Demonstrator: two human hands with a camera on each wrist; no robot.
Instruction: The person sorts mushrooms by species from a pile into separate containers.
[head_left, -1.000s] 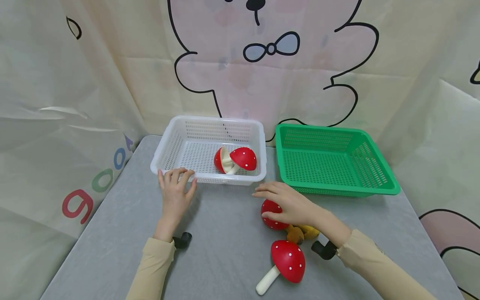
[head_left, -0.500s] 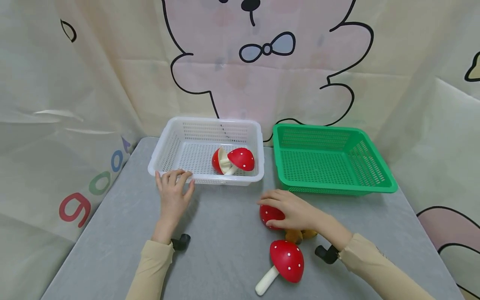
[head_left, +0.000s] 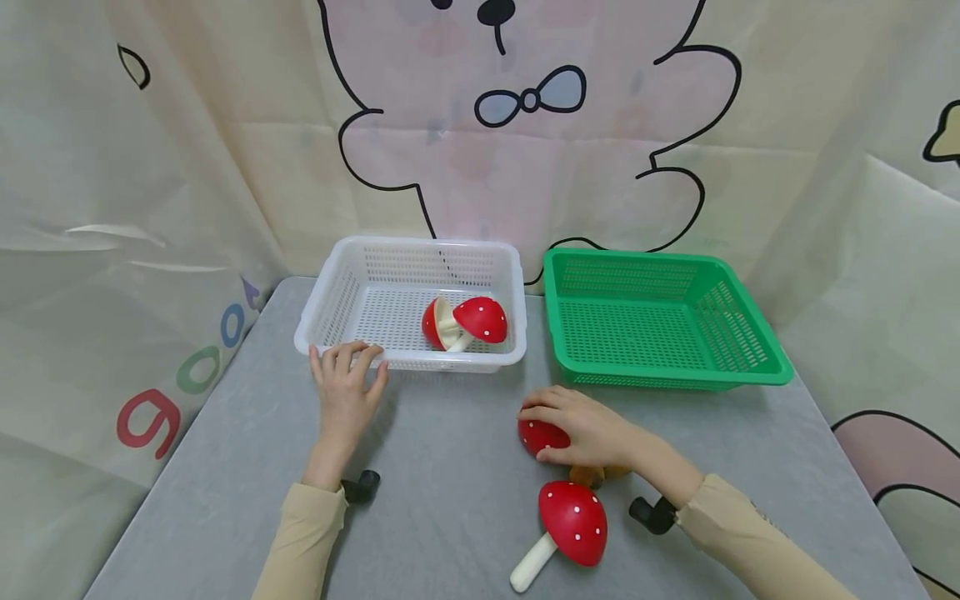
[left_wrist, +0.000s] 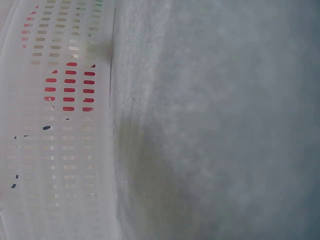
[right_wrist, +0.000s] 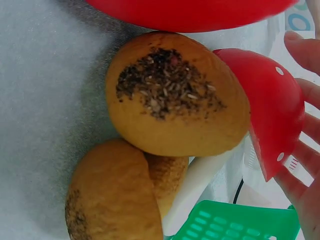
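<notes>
Right hand closes over a red toy mushroom on the grey table; left hand rests at the white basket.

The right hand (head_left: 588,429) curls its fingers around a red spotted mushroom (head_left: 542,435) lying on the table (head_left: 450,500), at about 6 o'clock from the gap between the two baskets. Just beside it, at 5 o'clock, brown mushrooms (right_wrist: 170,105) peek from under the wrist, touching its red cap. A second red mushroom with a white stem (head_left: 570,527) lies nearer me, at 6 o'clock. The left hand (head_left: 347,392) lies with relaxed, straight fingers touching the white basket (head_left: 333,292) at its near rim. Two more red mushrooms (head_left: 467,322) sit inside. The green basket (head_left: 738,367) stands at 3 o'clock of the white one.
</notes>
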